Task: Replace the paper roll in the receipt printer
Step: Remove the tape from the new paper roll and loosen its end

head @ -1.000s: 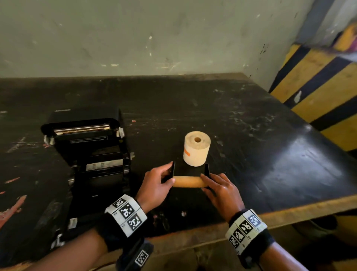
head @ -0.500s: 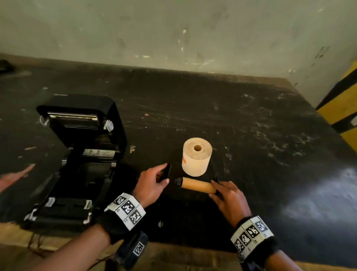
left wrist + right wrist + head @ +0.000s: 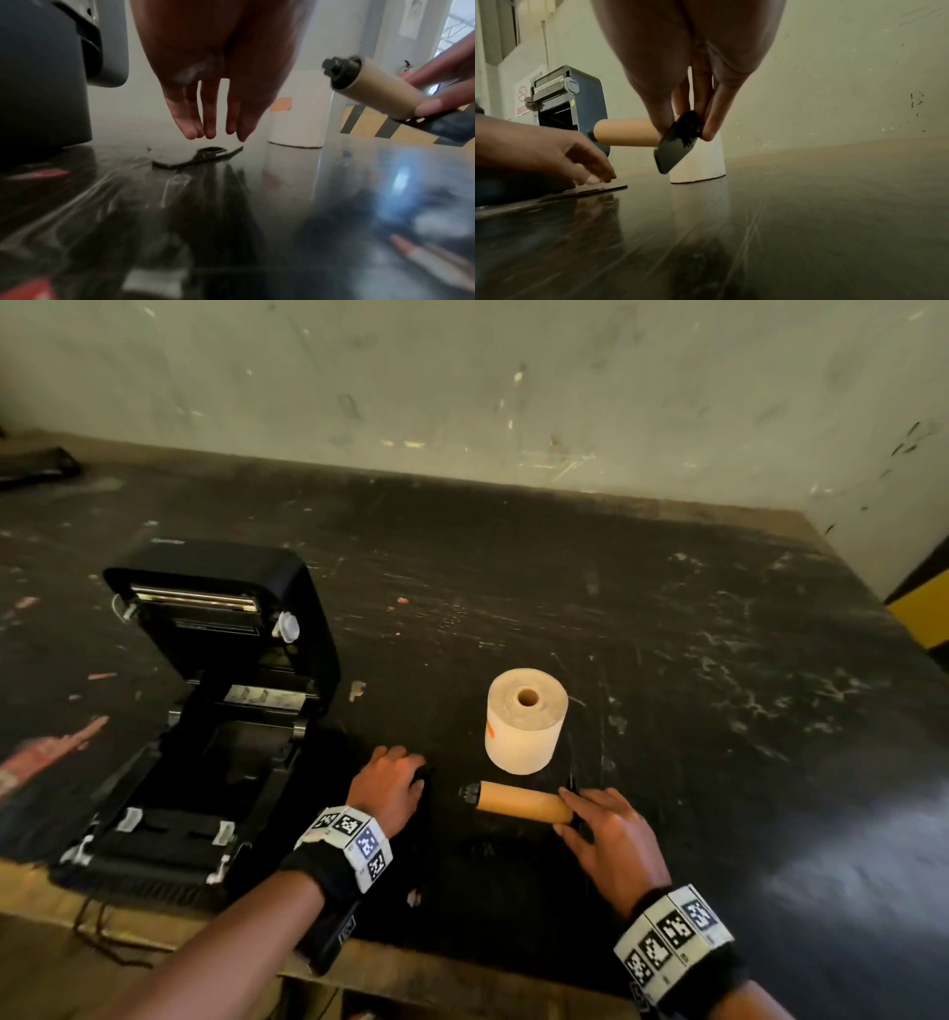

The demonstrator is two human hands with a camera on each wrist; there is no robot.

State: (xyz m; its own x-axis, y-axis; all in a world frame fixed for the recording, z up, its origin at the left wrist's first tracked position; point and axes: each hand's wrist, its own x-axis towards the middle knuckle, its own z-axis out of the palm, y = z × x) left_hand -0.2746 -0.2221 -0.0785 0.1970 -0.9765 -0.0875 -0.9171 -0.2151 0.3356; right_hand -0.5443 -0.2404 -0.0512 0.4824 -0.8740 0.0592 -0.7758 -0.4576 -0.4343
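With the printer (image 3: 205,711) gaping open at nine o'clock and the fresh roll (image 3: 525,720) upright at twelve, the right hand (image 3: 611,839) pinches the spent core's (image 3: 521,801) end plate, while the left hand (image 3: 387,788), fingers straight, releases the detached plate (image 3: 197,157) onto the table (image 3: 719,711).

- A workshop or warehouse corner: a scratched black worktable (image 3: 667,660) against a stained bare wall (image 3: 462,377).
- Right of the worktable, yellow-black hazard stripes (image 3: 922,608).
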